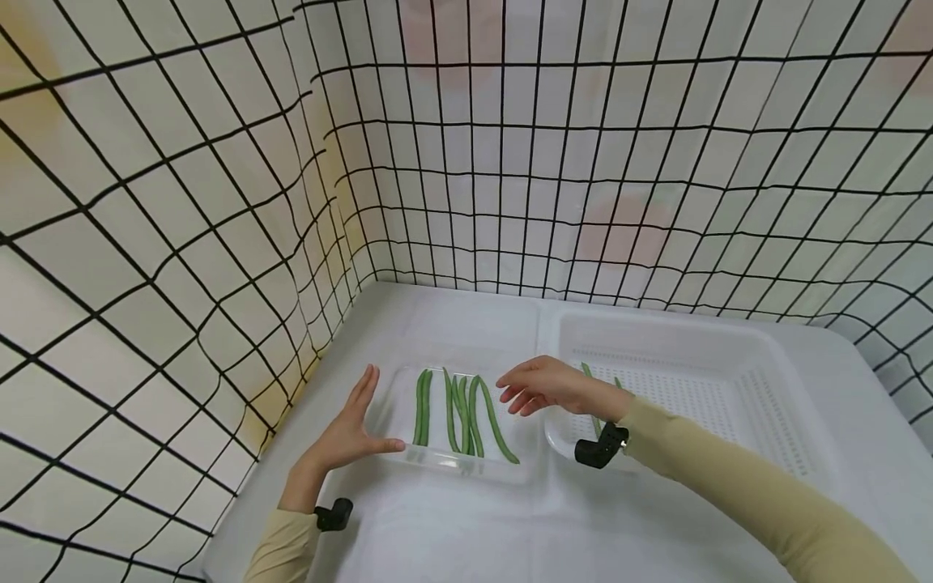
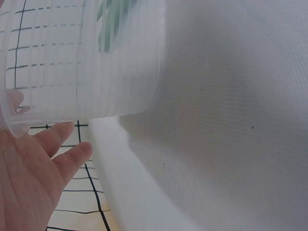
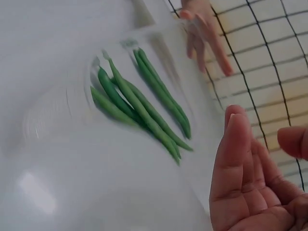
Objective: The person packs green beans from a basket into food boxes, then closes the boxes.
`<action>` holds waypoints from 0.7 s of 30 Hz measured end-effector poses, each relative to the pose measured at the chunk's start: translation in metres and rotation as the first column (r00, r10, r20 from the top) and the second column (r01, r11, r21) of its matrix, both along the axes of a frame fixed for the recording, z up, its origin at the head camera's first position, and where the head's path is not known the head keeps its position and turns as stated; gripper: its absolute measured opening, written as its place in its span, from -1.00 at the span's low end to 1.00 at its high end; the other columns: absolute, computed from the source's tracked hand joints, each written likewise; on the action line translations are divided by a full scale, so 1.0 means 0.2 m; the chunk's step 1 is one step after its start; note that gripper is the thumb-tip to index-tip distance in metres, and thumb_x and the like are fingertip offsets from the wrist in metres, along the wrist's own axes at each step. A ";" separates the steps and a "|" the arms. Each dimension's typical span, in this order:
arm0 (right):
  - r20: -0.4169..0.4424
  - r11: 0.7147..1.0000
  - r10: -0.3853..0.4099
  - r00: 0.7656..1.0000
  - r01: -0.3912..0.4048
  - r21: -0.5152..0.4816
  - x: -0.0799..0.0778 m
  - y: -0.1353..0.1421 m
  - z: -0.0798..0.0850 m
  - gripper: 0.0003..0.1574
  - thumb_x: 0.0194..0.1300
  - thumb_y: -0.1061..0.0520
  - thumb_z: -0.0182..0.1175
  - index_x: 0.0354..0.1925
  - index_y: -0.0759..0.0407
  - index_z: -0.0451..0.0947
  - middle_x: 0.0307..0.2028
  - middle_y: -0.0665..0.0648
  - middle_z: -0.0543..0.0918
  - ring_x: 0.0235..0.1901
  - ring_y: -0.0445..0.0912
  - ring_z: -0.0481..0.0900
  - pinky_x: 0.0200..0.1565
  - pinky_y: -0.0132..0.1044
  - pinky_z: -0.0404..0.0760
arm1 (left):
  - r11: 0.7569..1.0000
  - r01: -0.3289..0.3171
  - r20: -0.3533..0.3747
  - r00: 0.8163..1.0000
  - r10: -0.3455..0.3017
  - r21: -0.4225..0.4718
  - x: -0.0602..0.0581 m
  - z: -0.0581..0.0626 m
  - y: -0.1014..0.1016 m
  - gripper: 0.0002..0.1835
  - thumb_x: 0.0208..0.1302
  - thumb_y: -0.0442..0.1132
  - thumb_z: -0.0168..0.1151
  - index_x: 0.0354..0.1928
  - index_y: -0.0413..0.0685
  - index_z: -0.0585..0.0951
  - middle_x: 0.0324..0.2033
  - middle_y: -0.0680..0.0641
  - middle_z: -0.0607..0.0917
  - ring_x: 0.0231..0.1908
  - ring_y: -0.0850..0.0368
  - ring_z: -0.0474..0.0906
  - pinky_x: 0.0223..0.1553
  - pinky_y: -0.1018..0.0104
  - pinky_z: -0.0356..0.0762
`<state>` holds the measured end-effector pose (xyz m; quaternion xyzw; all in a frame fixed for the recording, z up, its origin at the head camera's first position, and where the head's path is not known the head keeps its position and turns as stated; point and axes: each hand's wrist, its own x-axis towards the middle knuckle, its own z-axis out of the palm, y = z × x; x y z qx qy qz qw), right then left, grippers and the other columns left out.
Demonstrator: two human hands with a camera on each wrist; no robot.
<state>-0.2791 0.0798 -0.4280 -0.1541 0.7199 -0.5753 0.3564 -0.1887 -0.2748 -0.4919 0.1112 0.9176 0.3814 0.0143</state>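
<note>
A clear plastic container [image 1: 452, 464] stands on the white table with several green beans [image 1: 466, 417] lying lengthwise in it, two of them apart at its left side. My left hand [image 1: 342, 441] is at the container's left end, fingers spread and thumb reaching along the near left corner. In the left wrist view its palm [image 2: 24, 178] is right at the container's rim [image 2: 19, 127]. Over the gap between container and basket hovers my right hand [image 1: 550, 385], fingers loosely bent. The right wrist view shows nothing between its fingers [image 3: 233, 154] and thumb.
To the right stands a white perforated basket [image 1: 776, 368] holding a few green beans [image 1: 586, 370], partly hidden behind my right forearm. Black wire mesh [image 1: 503, 170] with pale cloth behind it rises along the table's left and far edges.
</note>
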 end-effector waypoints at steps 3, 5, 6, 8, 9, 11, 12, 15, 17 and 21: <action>-0.049 0.998 -0.062 0.997 0.063 0.025 -0.03 0.11 0.02 -0.54 0.39 -0.03 0.11 -0.02 0.35 0.55 -0.25 0.24 0.63 -0.36 -0.04 0.64 -0.30 -0.22 0.62 | 1.000 0.001 -0.005 1.000 -0.001 -0.001 0.00 0.00 0.00 0.38 -0.20 0.15 0.55 0.50 0.16 -0.26 0.47 -0.03 -0.28 0.41 -0.16 -0.23 0.21 -0.28 0.05; -0.075 0.991 -0.116 0.990 0.120 0.053 -0.06 0.19 0.03 -0.49 0.37 -0.11 0.11 -0.07 0.34 0.55 -0.29 0.20 0.61 -0.39 -0.05 0.61 -0.33 -0.22 0.60 | 1.000 -0.002 -0.005 1.000 0.002 -0.003 0.00 0.00 0.00 0.39 -0.21 0.16 0.55 0.50 0.17 -0.26 0.47 -0.01 -0.28 0.41 -0.16 -0.21 0.21 -0.28 0.06; -0.081 0.986 -0.147 0.986 0.153 0.072 -0.08 0.23 0.02 -0.47 0.36 -0.14 0.12 -0.09 0.34 0.55 -0.32 0.18 0.61 -0.41 -0.06 0.60 -0.34 -0.23 0.59 | 1.000 -0.003 -0.007 1.000 0.003 -0.005 0.00 0.01 0.00 0.39 -0.22 0.17 0.55 0.50 0.17 -0.26 0.47 0.00 -0.28 0.41 -0.16 -0.21 0.21 -0.27 0.07; -0.101 0.975 -0.179 0.979 0.191 0.118 -0.11 0.32 -0.01 -0.42 0.35 -0.18 0.12 -0.11 0.35 0.55 -0.35 0.15 0.59 -0.43 -0.07 0.59 -0.35 -0.23 0.58 | 1.000 -0.003 -0.010 1.000 0.003 -0.010 0.00 0.01 0.00 0.39 -0.22 0.20 0.54 0.50 0.18 -0.26 0.47 0.02 -0.28 0.41 -0.16 -0.20 0.21 -0.26 0.08; -0.103 0.969 -0.187 0.977 0.200 0.143 -0.12 0.37 -0.02 -0.40 0.34 -0.20 0.11 -0.11 0.35 0.55 -0.35 0.15 0.59 -0.43 -0.08 0.58 -0.35 -0.23 0.58 | 1.000 -0.002 -0.010 1.000 0.002 -0.009 0.01 0.01 0.00 0.39 -0.22 0.20 0.54 0.50 0.18 -0.26 0.47 0.02 -0.28 0.41 -0.15 -0.21 0.21 -0.26 0.08; -0.104 0.959 -0.185 0.977 0.202 0.197 -0.15 0.46 -0.07 -0.37 0.34 -0.21 0.11 -0.10 0.37 0.54 -0.33 0.17 0.60 -0.43 -0.08 0.58 -0.34 -0.22 0.58 | 1.000 0.002 -0.016 1.000 -0.002 -0.009 0.00 0.00 -0.01 0.39 -0.22 0.21 0.53 0.50 0.17 -0.26 0.47 0.00 -0.28 0.41 -0.15 -0.21 0.21 -0.25 0.08; -0.103 0.954 -0.177 0.979 0.196 0.225 -0.16 0.51 -0.09 -0.36 0.35 -0.21 0.10 -0.09 0.39 0.54 -0.32 0.19 0.61 -0.42 -0.08 0.59 -0.33 -0.21 0.58 | 1.000 0.005 -0.017 1.000 -0.005 -0.007 0.00 0.00 -0.01 0.39 -0.22 0.21 0.53 0.50 0.17 -0.26 0.47 0.00 -0.27 0.41 -0.15 -0.22 0.21 -0.26 0.07; -0.082 0.939 -0.162 0.983 0.179 0.293 -0.18 0.62 -0.16 -0.34 0.35 -0.19 0.12 -0.07 0.43 0.54 -0.31 0.22 0.62 -0.42 -0.07 0.60 -0.30 -0.18 0.60 | 1.000 0.008 -0.018 1.000 -0.009 -0.004 0.00 0.00 0.00 0.39 -0.21 0.21 0.53 0.50 0.16 -0.26 0.47 -0.03 -0.27 0.41 -0.17 -0.22 0.21 -0.27 0.07; -0.075 0.924 -0.162 0.984 0.178 0.338 -0.18 0.67 -0.20 -0.36 0.34 -0.16 0.14 -0.09 0.45 0.54 -0.36 0.20 0.62 -0.44 -0.07 0.60 -0.30 -0.16 0.61 | 1.000 0.007 -0.012 1.000 -0.007 -0.003 0.00 0.00 0.00 0.39 -0.21 0.21 0.53 0.50 0.17 -0.26 0.47 -0.01 -0.27 0.41 -0.17 -0.22 0.21 -0.27 0.07; -0.074 0.877 -0.174 0.982 0.189 0.442 -0.19 0.74 -0.28 -0.50 0.28 -0.12 0.22 -0.35 0.35 0.59 -0.53 0.11 0.59 -0.55 -0.12 0.55 -0.38 -0.24 0.59 | 1.000 0.003 -0.004 1.000 -0.003 -0.005 0.01 0.00 0.00 0.39 -0.22 0.22 0.53 0.50 0.19 -0.26 0.47 0.03 -0.28 0.41 -0.15 -0.23 0.21 -0.27 0.06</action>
